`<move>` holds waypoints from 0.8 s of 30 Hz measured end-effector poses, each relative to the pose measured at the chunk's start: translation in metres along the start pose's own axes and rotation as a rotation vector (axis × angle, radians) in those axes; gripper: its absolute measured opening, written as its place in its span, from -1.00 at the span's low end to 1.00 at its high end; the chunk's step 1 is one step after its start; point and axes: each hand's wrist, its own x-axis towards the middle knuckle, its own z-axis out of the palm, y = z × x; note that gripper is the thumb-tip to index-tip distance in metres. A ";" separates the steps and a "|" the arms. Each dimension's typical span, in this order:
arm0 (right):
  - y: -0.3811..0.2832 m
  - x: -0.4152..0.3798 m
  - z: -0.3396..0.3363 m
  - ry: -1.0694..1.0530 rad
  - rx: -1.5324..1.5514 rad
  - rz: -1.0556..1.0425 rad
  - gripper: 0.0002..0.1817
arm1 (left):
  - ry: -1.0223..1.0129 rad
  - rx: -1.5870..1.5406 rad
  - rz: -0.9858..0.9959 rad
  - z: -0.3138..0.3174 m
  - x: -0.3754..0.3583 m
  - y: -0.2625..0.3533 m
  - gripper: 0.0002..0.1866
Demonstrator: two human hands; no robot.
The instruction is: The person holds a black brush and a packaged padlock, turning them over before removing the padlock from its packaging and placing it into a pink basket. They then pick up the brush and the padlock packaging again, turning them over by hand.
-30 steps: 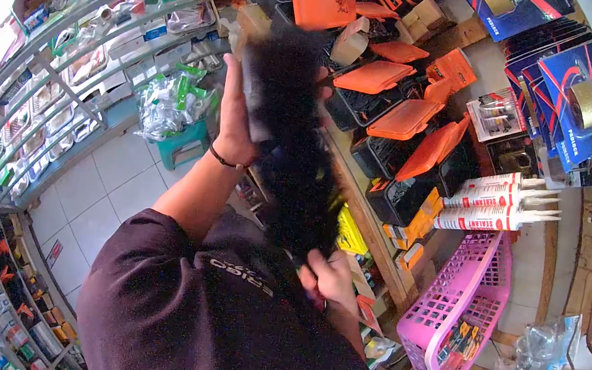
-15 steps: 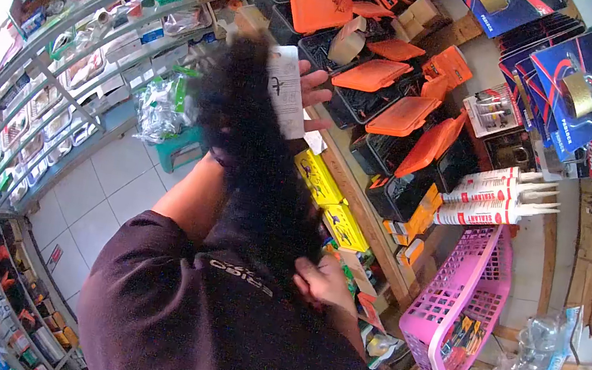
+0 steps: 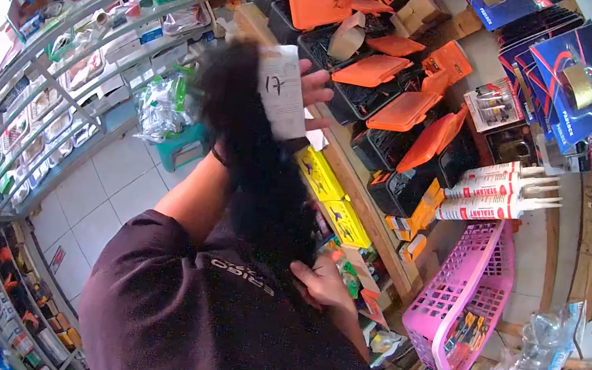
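Note:
A long, black, shaggy item (image 3: 271,196) stretches across my front. Its kind is hard to make out, and its upper end is blurred. Near that end hangs a white paper tag (image 3: 282,92) with handwritten marks. My left hand (image 3: 315,95) lies behind the tag and the upper part of the item; its visible fingers are stretched out and spread, and the palm is hidden. At the lower end of the item, my right hand (image 3: 327,279) has its fingers closed, with the thumb against the black strands.
Black boxes with orange lids (image 3: 401,110) line a wooden ledge at right. White sealant tubes (image 3: 488,192), a pink basket (image 3: 449,294) and packaged padlocks (image 3: 579,86) stand beyond. Yellow boxes (image 3: 345,220) sit below the ledge. Stocked metal shelves (image 3: 64,82) curve along the left.
The paper tag has turned to face me more and shifted slightly left, with its handwriting showing more clearly. Both hands stay in nearly the same places.

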 end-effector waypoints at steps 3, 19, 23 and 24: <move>0.011 -0.003 -0.007 0.030 0.399 0.069 -0.53 | 0.134 0.078 0.148 0.029 -0.003 0.001 -0.32; 0.003 -0.008 -0.009 0.112 0.210 0.066 -0.45 | -0.063 0.010 0.011 0.009 -0.001 0.000 -0.30; 0.004 -0.005 -0.008 0.062 0.300 0.142 -0.47 | 0.090 -0.014 0.072 0.026 0.000 -0.001 -0.30; -0.002 -0.004 -0.005 0.004 0.034 0.200 -0.46 | -0.020 0.010 -0.017 0.010 -0.001 -0.002 -0.31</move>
